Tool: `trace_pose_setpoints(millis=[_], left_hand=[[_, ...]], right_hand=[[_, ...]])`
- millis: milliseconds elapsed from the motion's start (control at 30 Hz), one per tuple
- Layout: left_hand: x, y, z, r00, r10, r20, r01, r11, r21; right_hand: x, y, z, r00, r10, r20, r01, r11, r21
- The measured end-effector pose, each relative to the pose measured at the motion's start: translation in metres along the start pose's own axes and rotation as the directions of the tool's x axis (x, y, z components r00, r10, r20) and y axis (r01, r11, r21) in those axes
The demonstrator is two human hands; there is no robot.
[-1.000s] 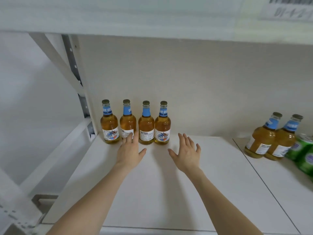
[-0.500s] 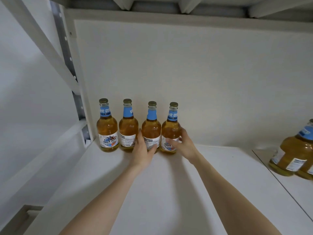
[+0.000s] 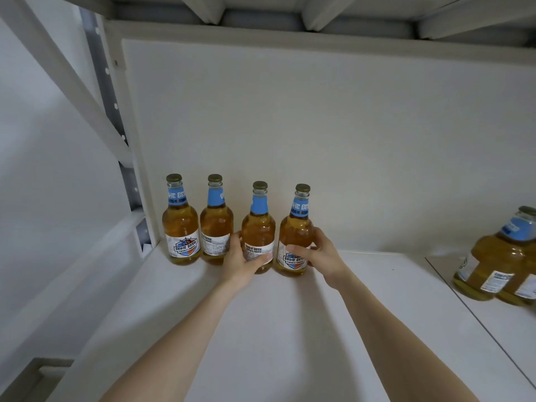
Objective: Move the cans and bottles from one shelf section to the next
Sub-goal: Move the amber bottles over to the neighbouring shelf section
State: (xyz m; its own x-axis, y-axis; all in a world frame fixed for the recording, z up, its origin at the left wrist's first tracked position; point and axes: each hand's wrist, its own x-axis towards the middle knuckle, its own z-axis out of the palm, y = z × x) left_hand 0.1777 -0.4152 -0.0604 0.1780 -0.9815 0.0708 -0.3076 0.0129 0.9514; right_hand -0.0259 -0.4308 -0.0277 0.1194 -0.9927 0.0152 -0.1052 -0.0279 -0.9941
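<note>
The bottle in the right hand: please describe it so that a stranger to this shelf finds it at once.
On the shelf board, a row of four amber bottles stands at the back left. Take the rightmost bottle of that row. Unlike its neighbour, it shows a shield logo, and the right hand grips it.

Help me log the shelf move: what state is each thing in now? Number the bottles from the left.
bottle 1: upright, capped, untouched.
bottle 2: upright, capped, not gripped.
bottle 3: upright, capped, gripped.
bottle 4: upright, capped, gripped.
left hand: fingers curled round bottle 3.
right hand: fingers curled round bottle 4.
far-right bottles: standing on the next section, partly cut off.
</note>
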Motion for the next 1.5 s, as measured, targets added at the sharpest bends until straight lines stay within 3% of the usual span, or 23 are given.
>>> trace_pose_setpoints(millis=[233, 467, 867, 1500], left_hand=[[-0.033, 0.010, -0.022, 0.999, -0.039, 0.008, 0.038, 0.996, 0.082], [-0.086, 0.021, -0.048, 0.991, -0.131, 0.023, 0.130, 0.991, 0.037], [-0.180, 0.023, -0.112, 0.955, -0.267, 0.131, 0.280, 0.956, -0.090], [-0.257, 0.030, -0.163, 0.927, -0.220, 0.304, 0.253, 0.965, -0.073]], right_hand=[[-0.039, -0.005, 0.004, 0.999, 0.019, -0.041, -0.018, 1.000, 0.008], [-0.094, -0.012, 0.015, 0.996, 0.070, -0.064, -0.064, 0.994, 0.088], [-0.196, -0.034, 0.062, 0.952, 0.300, -0.069, -0.275, 0.930, 0.242], [-0.293, -0.053, 0.070, 0.936, 0.312, -0.164, -0.253, 0.919, 0.303]])
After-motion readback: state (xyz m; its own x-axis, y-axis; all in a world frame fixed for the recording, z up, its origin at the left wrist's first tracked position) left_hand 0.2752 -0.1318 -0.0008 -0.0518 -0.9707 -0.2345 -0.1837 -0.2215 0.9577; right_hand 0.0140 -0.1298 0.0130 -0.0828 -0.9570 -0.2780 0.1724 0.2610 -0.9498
